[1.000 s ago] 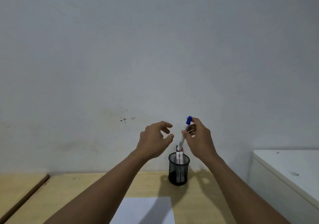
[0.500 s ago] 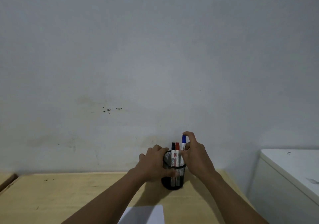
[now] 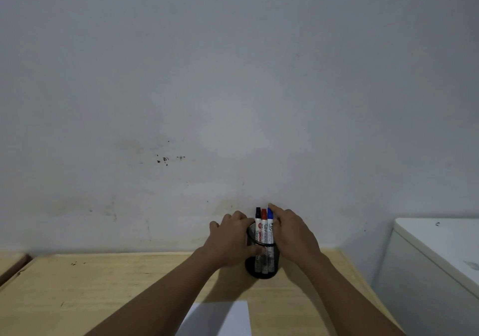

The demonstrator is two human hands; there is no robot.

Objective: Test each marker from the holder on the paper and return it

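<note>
Markers stand upright, side by side, in the holder (image 3: 263,260): a black-capped marker (image 3: 258,221), a red-capped marker (image 3: 264,223) and a blue-capped marker (image 3: 270,221). Each has a white cylindrical barrel with printed lettering, and all three caps rise above the rim. The right hand (image 3: 293,232) sits against the holder's right side, its index finger extended so that the tip rests on or just beside the blue cap; the other fingers curl loosely around the rim area. Whether they press on the blue barrel cannot be told. The left hand (image 3: 230,240) wraps the holder's left side, fingers curved against the mesh and thumb across the front wall, clamped on it. The holder is a black wire-mesh cylinder, open at the top, with marker barrels visible through the mesh. It stands on a table (image 3: 103,284) of pale, smooth wood with a few small dark marks, near the far edge against a matt grey-white wall (image 3: 233,76) with faint stains. A flat white paper (image 3: 223,320) lies on the table at the near edge, between the forearms, apart from the holder. A smooth white cabinet (image 3: 435,252) stands to the right of the table.
</note>
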